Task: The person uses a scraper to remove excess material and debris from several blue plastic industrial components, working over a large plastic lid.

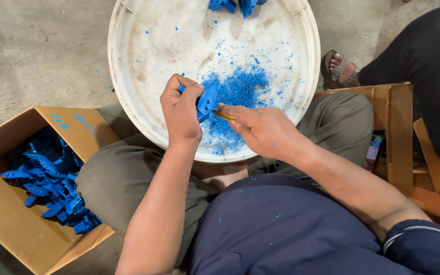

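Note:
My left hand (pixel 180 109) grips a blue plastic part (pixel 207 101) over a large round white tray (pixel 128 102). My right hand (pixel 263 130) holds a thin yellow-handled tool (pixel 223 115) with its tip against the part. A pile of blue plastic shavings (pixel 240 86) lies in the tray just beyond the part. Several more blue parts (pixel 235 5) sit at the tray's far edge.
A cardboard box (pixel 11 214) at my left holds several blue plastic parts (pixel 52 183). Another cardboard box (pixel 398 137) stands at my right. A second person's sandalled foot (pixel 341 69) and dark trouser leg (pixel 423 61) are at the upper right. The floor is concrete.

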